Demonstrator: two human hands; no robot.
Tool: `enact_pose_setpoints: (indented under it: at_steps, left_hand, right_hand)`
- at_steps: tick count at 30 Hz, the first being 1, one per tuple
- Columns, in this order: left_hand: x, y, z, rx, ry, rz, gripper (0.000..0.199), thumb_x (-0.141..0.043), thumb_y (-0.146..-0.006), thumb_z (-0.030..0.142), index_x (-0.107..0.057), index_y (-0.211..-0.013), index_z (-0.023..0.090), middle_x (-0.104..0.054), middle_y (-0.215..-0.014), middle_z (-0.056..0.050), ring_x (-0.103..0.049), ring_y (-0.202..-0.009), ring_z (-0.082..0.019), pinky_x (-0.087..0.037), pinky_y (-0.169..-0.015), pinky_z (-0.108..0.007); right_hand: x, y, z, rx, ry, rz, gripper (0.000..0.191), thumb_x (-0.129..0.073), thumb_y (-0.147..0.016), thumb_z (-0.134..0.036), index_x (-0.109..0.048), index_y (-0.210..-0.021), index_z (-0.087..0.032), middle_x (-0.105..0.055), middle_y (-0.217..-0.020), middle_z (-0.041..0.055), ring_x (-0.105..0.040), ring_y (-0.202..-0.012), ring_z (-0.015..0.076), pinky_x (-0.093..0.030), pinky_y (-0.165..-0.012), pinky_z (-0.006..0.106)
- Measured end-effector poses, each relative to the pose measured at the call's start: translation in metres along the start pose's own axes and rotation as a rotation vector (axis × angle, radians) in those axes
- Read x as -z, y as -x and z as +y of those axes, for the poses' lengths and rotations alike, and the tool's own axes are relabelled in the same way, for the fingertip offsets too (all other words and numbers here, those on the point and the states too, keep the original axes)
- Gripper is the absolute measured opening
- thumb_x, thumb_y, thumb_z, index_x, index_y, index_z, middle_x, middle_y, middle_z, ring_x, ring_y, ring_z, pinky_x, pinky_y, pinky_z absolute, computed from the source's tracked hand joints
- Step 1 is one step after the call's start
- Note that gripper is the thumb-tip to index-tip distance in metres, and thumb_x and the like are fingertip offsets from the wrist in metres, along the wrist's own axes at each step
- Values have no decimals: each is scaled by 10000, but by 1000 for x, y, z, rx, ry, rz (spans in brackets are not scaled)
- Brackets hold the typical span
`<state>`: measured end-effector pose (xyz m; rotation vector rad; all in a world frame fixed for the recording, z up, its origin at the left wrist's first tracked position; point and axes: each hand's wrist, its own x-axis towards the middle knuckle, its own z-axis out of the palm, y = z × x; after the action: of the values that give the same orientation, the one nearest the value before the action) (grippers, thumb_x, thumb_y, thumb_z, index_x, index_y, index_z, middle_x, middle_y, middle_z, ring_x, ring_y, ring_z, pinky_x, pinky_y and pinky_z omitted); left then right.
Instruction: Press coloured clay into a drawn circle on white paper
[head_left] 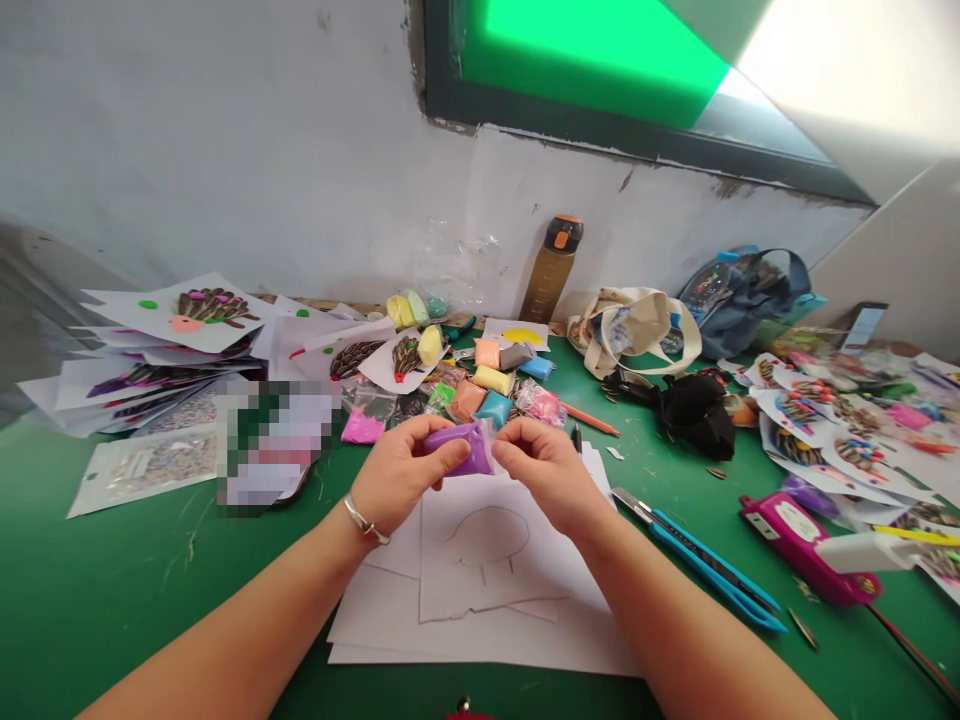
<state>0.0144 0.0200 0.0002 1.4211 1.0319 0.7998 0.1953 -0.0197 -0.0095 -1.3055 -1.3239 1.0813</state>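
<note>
My left hand (397, 472) and my right hand (544, 470) both pinch a small purple packet of modelling clay (457, 450) in clear plastic, holding it up just above the papers. A silver bangle (365, 520) circles my left wrist. Beneath my hands lies a stack of white paper sheets (487, 590), the top one cut to shape and bearing a pencil outline of a rounded form (486, 535). Several colored clay packets (491, 380) lie just beyond my hands.
A blue-handled craft knife (697, 560) lies right of the papers on the green table mat (127, 590). Further right are a magenta glue gun (802, 545) and seed-decorated papers (840, 450). Stacked artwork (172, 330) sits left. A bottle (551, 270) and bags (750, 300) stand by the wall.
</note>
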Motion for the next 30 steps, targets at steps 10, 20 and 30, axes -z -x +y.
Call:
enact_pose_setpoints:
  at_steps: [10, 20, 30]
  left_hand:
    - [1, 7, 9, -33, -161, 23, 330, -660, -730, 473, -623, -867, 175, -541, -612, 42, -463, -492, -99, -383, -469, -227]
    - [-1, 5, 5, -66, -248, -10, 328, -641, -745, 476, -642, -874, 174, -615, -734, -2, -531, -622, -140, -447, -566, -251]
    - [0, 3, 4, -172, -390, -94, 316, -586, -798, 498, -669, -897, 210, -688, -871, -14, -609, -788, -189, -464, -724, -278]
  right_hand:
    - [5, 1, -5, -61, -50, -198, 234, -678, -742, -389, -597, -799, -177, -546, -699, -8, -461, -628, 114, -371, -558, 230]
    - [6, -1, -2, -156, -232, -324, 294, -617, -795, -431, -558, -691, -162, -407, -591, -45, -337, -530, 77, -268, -498, 221]
    - [5, -2, 2, -203, -199, -381, 311, -589, -785, -439, -545, -634, -171, -398, -510, -52, -323, -489, 82, -227, -475, 232]
